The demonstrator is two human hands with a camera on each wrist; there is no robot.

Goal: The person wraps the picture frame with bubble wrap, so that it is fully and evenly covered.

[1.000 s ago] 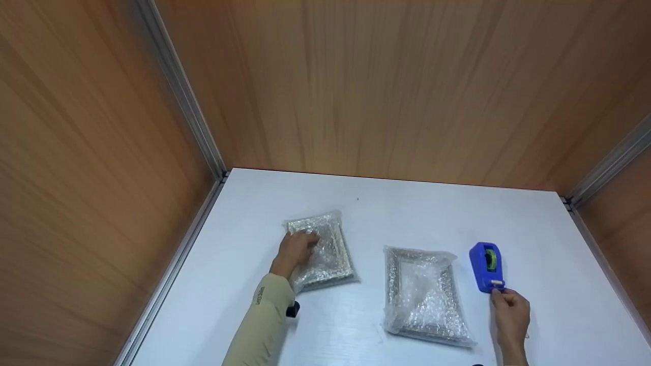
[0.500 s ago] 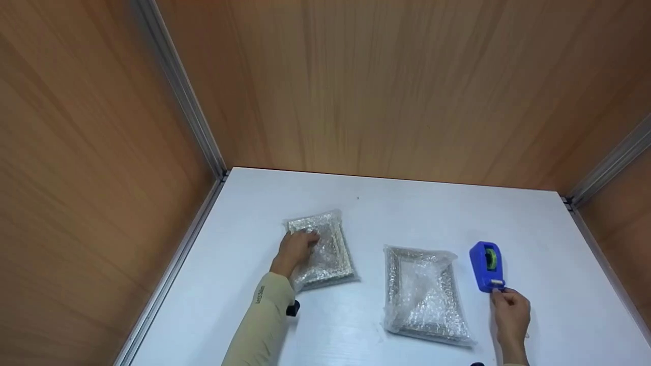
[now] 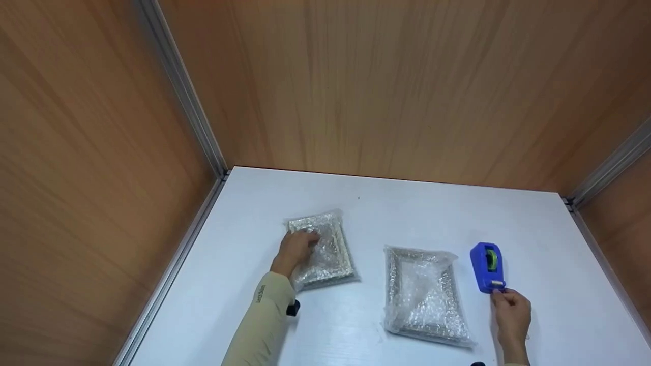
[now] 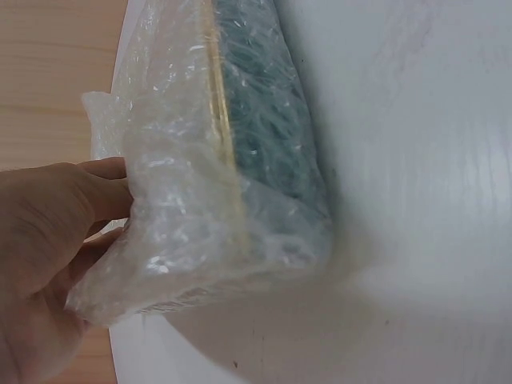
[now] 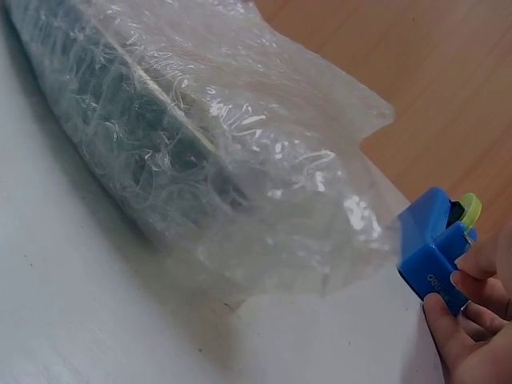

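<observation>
My left hand [image 3: 295, 250] rests on a bubble-wrapped picture frame [image 3: 330, 251] at the left, its fingertips on the upper face. In the left wrist view the loose wrap [image 4: 180, 216] bulges beside the fingers, with a gold-edged frame showing through. At the right stands a blue tape dispenser [image 3: 482, 267] holding a green roll [image 5: 470, 210]. My right hand [image 3: 512, 315] is at its cutter end. Thumb and finger pinch together there at the tape, while other fingers touch the dispenser's front. The pinched tape itself is mostly hidden by the fingertips.
A second bubble-wrapped frame [image 3: 424, 297] lies flat between the hands, left of the dispenser. The white table [image 3: 407, 213] is bounded by wood-grain panels [image 3: 381, 91] at the back and sides, with metal rails [image 3: 190, 101] in the corners.
</observation>
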